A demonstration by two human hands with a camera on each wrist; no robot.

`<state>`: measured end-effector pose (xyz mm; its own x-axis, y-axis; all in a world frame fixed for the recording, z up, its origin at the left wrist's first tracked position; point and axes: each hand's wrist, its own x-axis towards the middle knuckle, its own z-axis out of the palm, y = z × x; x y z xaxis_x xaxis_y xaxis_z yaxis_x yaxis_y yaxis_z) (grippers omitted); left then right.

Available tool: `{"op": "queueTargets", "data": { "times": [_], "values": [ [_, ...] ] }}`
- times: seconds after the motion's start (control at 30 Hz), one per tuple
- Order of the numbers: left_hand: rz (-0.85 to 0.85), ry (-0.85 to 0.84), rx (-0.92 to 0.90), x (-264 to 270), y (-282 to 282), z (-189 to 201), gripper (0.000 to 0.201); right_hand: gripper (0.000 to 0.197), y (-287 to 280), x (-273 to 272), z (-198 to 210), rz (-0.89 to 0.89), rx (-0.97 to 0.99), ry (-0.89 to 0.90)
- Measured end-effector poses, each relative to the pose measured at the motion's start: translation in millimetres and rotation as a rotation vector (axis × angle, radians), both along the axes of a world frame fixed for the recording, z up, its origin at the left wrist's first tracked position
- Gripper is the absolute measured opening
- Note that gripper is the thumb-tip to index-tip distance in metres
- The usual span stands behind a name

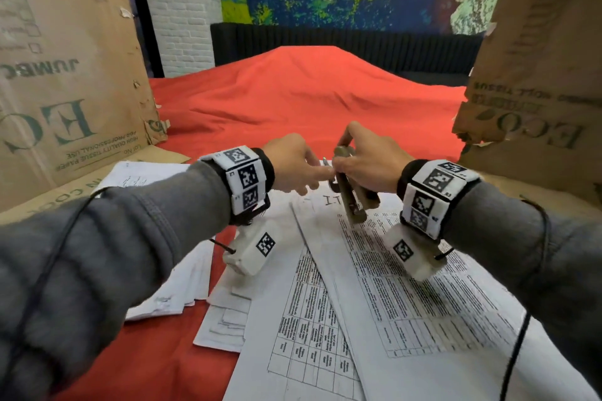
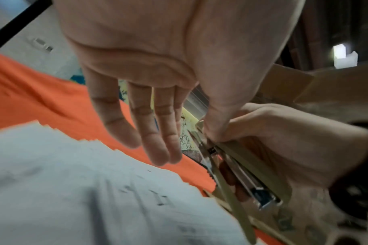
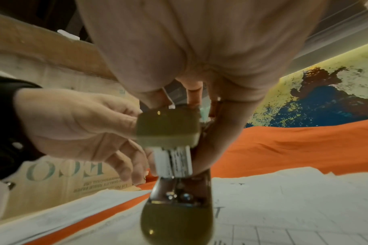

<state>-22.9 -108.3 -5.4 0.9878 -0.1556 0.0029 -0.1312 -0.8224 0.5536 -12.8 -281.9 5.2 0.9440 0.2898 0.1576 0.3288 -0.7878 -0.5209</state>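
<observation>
An olive stapler (image 1: pixel 350 192) hangs tilted above printed sheets (image 1: pixel 407 286), its top arm and base swung apart. My right hand (image 1: pixel 351 156) grips it from the right, fingers curled round the body. In the right wrist view the stapler (image 3: pixel 168 131) shows its metal staple channel between the arm and the base. My left hand (image 1: pixel 321 172) reaches in from the left. In the left wrist view its thumb and forefinger pinch the front end of the stapler (image 2: pixel 252 182), and the other fingers (image 2: pixel 158 132) hang straight. What the pinch holds is hidden.
A red cloth (image 1: pixel 293 98) covers the table and rises in a hump at the back. Cardboard boxes stand left (image 1: pixel 65 75) and right (image 1: pixel 537 75). A second pile of papers (image 1: pixel 169 286) lies at the lower left, under my left arm.
</observation>
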Motion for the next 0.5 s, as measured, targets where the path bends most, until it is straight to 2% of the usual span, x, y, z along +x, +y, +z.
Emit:
{"op": "queueTargets", "data": {
  "times": [0.13,0.33,0.5],
  "values": [
    [-0.043,0.034,-0.160,1,-21,2,0.021,0.022,-14,-7,5,-0.066,0.061,-0.023],
    [-0.009,0.050,-0.319,-5,-46,6,0.018,0.020,-36,-24,3,-0.083,0.051,-0.063],
    [0.049,0.043,-0.343,-7,-59,11,0.024,0.020,-46,-33,6,-0.049,0.052,-0.065]
  ]
}}
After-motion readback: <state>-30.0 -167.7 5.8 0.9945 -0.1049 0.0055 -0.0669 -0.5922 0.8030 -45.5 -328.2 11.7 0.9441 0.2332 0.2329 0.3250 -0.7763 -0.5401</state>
